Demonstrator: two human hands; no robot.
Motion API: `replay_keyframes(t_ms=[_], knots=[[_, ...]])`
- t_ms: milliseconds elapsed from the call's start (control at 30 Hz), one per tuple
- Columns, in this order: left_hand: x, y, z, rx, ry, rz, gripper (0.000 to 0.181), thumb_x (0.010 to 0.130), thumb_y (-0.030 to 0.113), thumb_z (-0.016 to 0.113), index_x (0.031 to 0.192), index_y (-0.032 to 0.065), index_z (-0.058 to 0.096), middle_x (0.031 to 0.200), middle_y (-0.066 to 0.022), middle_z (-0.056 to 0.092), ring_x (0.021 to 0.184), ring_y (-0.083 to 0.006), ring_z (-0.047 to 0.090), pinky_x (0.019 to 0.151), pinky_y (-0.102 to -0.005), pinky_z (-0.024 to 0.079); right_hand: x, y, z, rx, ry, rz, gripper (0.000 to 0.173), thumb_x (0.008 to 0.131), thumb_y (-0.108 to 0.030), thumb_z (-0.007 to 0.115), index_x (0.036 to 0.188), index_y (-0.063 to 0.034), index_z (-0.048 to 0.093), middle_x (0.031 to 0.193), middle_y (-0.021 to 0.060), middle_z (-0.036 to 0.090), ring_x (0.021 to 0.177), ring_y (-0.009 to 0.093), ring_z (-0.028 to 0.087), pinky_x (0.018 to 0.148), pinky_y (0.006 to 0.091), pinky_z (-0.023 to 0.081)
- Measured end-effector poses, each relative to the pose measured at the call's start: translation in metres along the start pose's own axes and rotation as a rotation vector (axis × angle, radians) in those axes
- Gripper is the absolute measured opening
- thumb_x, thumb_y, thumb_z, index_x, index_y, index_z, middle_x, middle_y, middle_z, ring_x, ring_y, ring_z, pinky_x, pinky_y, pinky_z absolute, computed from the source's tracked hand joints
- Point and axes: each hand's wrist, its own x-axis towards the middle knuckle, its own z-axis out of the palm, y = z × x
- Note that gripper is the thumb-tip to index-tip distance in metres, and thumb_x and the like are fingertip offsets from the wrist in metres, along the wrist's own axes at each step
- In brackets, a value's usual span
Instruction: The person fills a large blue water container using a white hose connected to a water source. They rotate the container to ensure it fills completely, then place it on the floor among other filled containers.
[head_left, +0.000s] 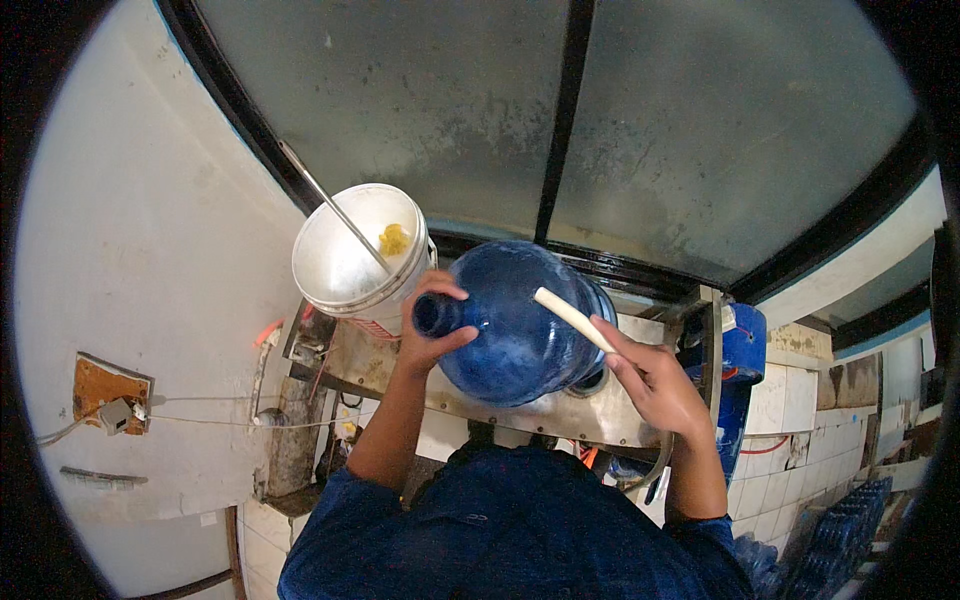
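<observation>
A large blue plastic water jug lies tilted on the metal bench, its neck pointing left and up toward me. My left hand grips the jug around its neck, thumb and fingers on either side. In my right hand is a short off-white hose or tube, its free end over the jug's shoulder. Whether that end touches the plastic I cannot tell. A white plastic bucket stands to the left of the jug, with a thin metal rod leaning in it and something yellow inside.
The metal bench runs below the jug, with a round opening near its right side. Dark-framed frosted panes rise behind it. A cable stretches from a wall socket at left. Several blue bottles sit at lower right.
</observation>
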Motion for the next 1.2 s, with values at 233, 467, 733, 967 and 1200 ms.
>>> replay_keyframes(t_ms=[233,467,733,967,1200], knots=[[0.056,0.000,0.087,-0.220,-0.042,-0.103,0.033,0.069,0.002,0.085,0.098,0.0041,0.069,0.098,-0.0092,0.073,0.099,-0.0182,0.068,0.093,-0.0344,0.052,-0.016,-0.021,-0.026,0.014,0.069,-0.106,0.046,0.104,-0.015,0.057,0.149,-0.0102,0.052,0.117,0.0250,0.071,0.097,0.031,0.074,0.088,0.0371,0.054],[0.075,0.010,0.164,0.191,0.203,-0.078,0.042,0.070,0.005,0.090,0.103,0.0055,0.063,0.095,-0.0036,0.070,0.093,-0.0149,0.065,0.089,-0.0321,0.051,0.010,-0.015,-0.035,-0.054,0.191,-0.126,0.046,0.103,-0.016,0.057,0.148,-0.0109,0.053,0.114,0.0291,0.069,0.090,0.034,0.075,0.081,0.0400,0.054],[0.130,-0.008,0.134,-0.177,-0.502,-0.027,0.049,0.065,0.005,0.087,0.108,0.0079,0.065,0.096,-0.0019,0.069,0.096,-0.0141,0.065,0.090,-0.0298,0.050,0.029,0.008,-0.043,0.000,0.221,-0.148,0.046,0.102,-0.014,0.056,0.148,-0.0096,0.053,0.096,0.0263,0.070,0.074,0.031,0.070,0.078,0.0394,0.054],[0.115,-0.005,0.180,0.132,0.116,-0.066,0.040,0.070,-0.001,0.085,0.104,0.0053,0.065,0.095,-0.0058,0.070,0.093,-0.0163,0.068,0.087,-0.0324,0.053,0.032,0.019,-0.041,-0.024,0.266,-0.112,0.047,0.102,-0.014,0.057,0.148,-0.0097,0.053,0.087,0.0266,0.066,0.066,0.028,0.063,0.074,0.0386,0.053],[0.090,0.007,0.164,0.128,0.095,-0.171,0.074,0.080,0.020,0.087,0.141,0.0044,0.048,0.117,-0.0218,0.069,0.112,-0.0304,0.067,0.100,-0.0411,0.049,0.008,0.048,-0.026,0.027,0.174,-0.115,0.047,0.104,-0.017,0.057,0.150,-0.0125,0.051,0.093,0.0256,0.067,0.076,0.025,0.066,0.079,0.0372,0.053]])
